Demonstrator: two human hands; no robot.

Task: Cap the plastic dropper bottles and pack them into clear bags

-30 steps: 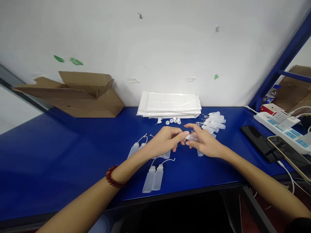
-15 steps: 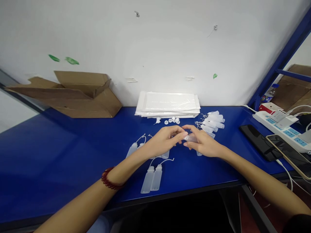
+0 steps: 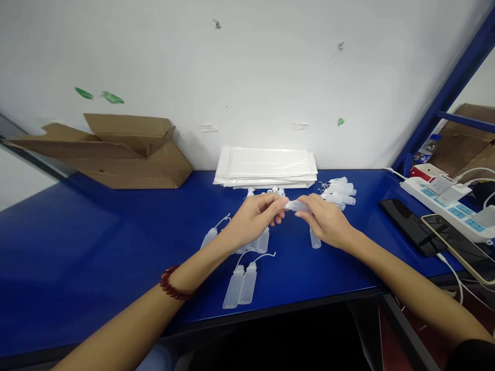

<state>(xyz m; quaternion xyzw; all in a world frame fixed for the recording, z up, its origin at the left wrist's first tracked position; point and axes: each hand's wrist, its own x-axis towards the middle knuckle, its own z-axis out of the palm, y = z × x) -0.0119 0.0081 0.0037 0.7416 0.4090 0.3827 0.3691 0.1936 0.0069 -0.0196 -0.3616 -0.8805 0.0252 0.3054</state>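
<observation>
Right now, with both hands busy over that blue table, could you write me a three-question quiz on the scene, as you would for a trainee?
1. Which wrist wears the beaded bracelet?
2. True or false: the right hand holds the body of a translucent bottle.
3. Which is closest to the power strip: A) the stack of white packets, B) the black phone, or C) the bracelet?

Key: 1. The left. 2. True. 3. B.
</observation>
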